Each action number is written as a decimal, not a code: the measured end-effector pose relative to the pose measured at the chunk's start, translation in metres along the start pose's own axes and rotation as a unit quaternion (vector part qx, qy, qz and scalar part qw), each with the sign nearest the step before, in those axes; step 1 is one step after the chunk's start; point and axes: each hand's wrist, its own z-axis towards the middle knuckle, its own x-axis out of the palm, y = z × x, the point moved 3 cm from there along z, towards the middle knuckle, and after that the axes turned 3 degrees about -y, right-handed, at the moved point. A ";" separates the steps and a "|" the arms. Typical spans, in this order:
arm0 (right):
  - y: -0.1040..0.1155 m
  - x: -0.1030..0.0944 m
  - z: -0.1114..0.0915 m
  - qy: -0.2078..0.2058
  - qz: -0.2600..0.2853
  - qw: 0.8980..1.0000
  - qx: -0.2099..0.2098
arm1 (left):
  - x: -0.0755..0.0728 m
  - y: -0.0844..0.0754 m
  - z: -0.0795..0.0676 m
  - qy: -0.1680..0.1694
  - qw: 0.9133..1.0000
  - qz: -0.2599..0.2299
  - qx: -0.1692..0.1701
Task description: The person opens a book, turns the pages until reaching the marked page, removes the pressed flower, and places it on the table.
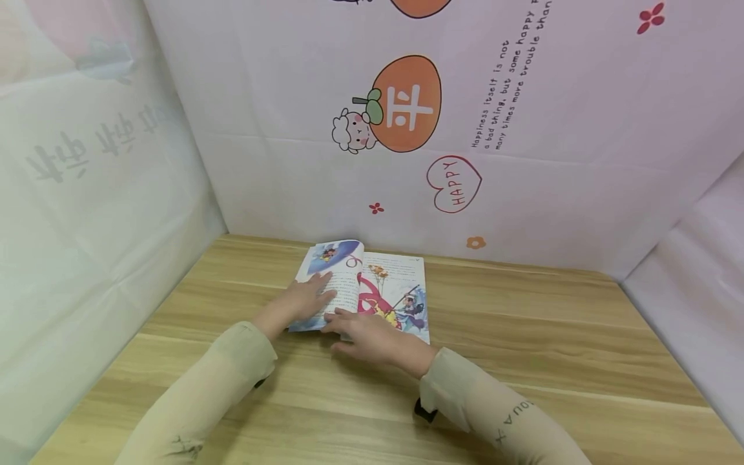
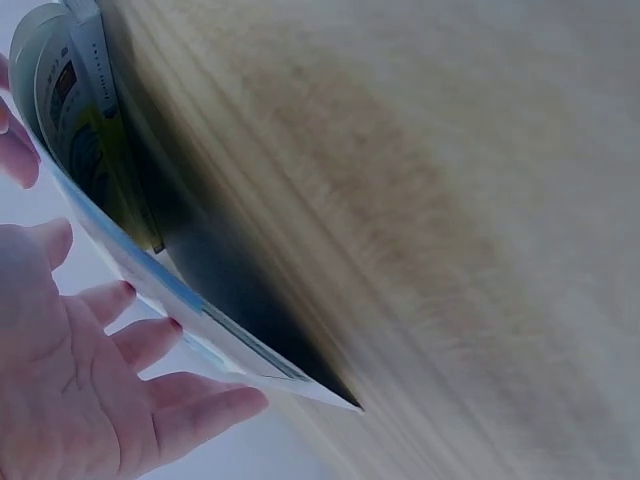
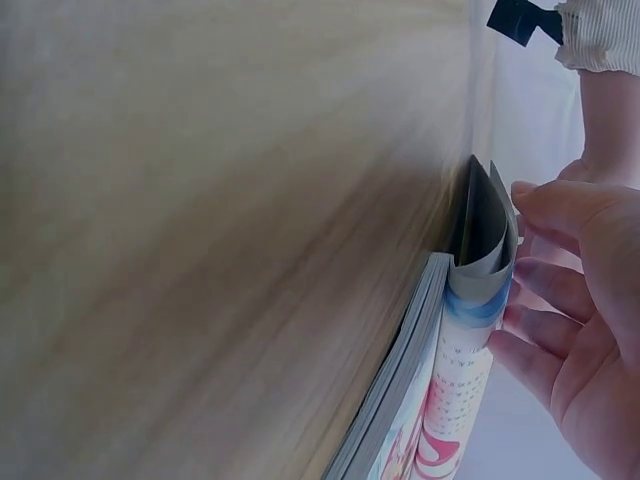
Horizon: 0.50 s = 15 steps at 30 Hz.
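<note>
An open illustrated book [image 1: 395, 268] lies on the table, with printed text and coloured drawings on its pages. Its left-hand page [image 1: 343, 290] bulges upward near the spine. My left hand [image 1: 299, 298] rests on that left-hand side, fingers spread. In the left wrist view the fingers lie extended along the raised cover and pages [image 2: 215, 325]. Over the lower edge near the spine is my right hand [image 1: 369, 336]. The right wrist view shows its fingertips against the curved pages [image 3: 470, 340], which stand hollow beside the thicker stack [image 3: 395, 380].
The wood-grain table [image 1: 523, 336] extends on both sides of the book. Behind it stands a white printed backdrop [image 1: 290, 187], close to the book's top edge. White sheeting [image 1: 104, 213] also borders the table's left side. A dark band [image 1: 425, 411] shows at the right sleeve.
</note>
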 end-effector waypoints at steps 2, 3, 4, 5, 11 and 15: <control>-0.001 -0.002 -0.001 -0.009 -0.001 1.000 -0.009 | 0.000 -0.001 0.002 0.005 1.000 0.004 0.003; -0.002 -0.002 -0.001 -0.014 -0.002 1.000 -0.012 | 0.000 -0.001 0.003 0.007 1.000 0.005 0.002; -0.003 -0.003 -0.001 -0.018 -0.004 1.000 -0.015 | 0.000 -0.001 0.004 0.009 1.000 0.004 0.000; -0.003 -0.004 -0.002 -0.021 -0.004 1.000 -0.016 | 0.000 -0.001 0.005 0.011 1.000 0.003 -0.002; -0.009 -0.009 -0.007 -0.024 0.018 1.000 0.001 | 0.000 0.000 0.006 0.016 0.999 -0.010 -0.025; -0.015 -0.011 -0.011 -0.027 0.021 0.999 0.016 | 0.000 0.000 0.005 0.026 0.999 -0.015 -0.035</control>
